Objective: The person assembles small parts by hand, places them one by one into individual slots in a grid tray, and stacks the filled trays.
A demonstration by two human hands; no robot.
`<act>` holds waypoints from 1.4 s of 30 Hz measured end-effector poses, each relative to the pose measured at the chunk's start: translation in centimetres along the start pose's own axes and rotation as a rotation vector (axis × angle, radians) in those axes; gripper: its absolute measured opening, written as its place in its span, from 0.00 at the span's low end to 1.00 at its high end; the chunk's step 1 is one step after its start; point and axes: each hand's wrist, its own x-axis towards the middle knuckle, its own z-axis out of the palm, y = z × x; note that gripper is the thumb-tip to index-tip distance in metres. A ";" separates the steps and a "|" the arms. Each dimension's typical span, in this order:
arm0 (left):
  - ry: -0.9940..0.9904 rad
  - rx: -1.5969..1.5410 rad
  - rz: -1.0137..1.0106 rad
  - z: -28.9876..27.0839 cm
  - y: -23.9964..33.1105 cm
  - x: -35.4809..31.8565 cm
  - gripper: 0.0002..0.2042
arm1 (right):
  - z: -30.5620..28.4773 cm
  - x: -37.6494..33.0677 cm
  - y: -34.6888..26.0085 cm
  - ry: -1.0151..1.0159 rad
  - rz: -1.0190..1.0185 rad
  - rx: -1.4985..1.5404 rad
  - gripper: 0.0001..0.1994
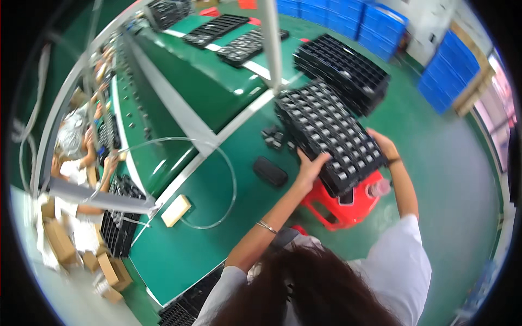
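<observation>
While both my hands are closed on the loaded black tray, its near end juts past the right edge of the tabletop and its far left side overlaps that edge in view. I cannot tell whether any of it rests there. My left hand grasps the left long side near the close end, thumb laid over the top; the fingers beneath are hidden. My right hand clasps the opposite side, close to the near right corner. Rows of small pale-topped parts fill the tray's pockets.

Beneath the near end, beyond the tabletop's right edge, I see a red stool with a clear bottle at its right side. Just beyond the tray stands a stack of black trays; what carries it is hidden.

On the tabletop, near the right edge and left of my left hand, lie an oblong black case and, farther up, a cluster of small dark parts. A cream block sits by the left edge, near the metal frame, with a thin clear hose looping out over the tabletop.

Across the green conveyor, co-workers' hands show at the far side.
</observation>
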 end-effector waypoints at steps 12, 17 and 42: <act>-0.041 0.126 0.165 -1.6 2.0 -1.7 0.51 | -0.8 -1.5 1.9 0.135 -0.178 -0.387 0.23; -0.043 0.189 0.261 -1.6 3.6 -4.1 0.53 | 1.5 -3.7 1.6 0.226 -0.248 -0.398 0.26; 1.060 -0.097 0.529 -19.5 7.4 -44.5 0.46 | 43.2 5.4 23.9 -1.009 0.333 -0.841 0.27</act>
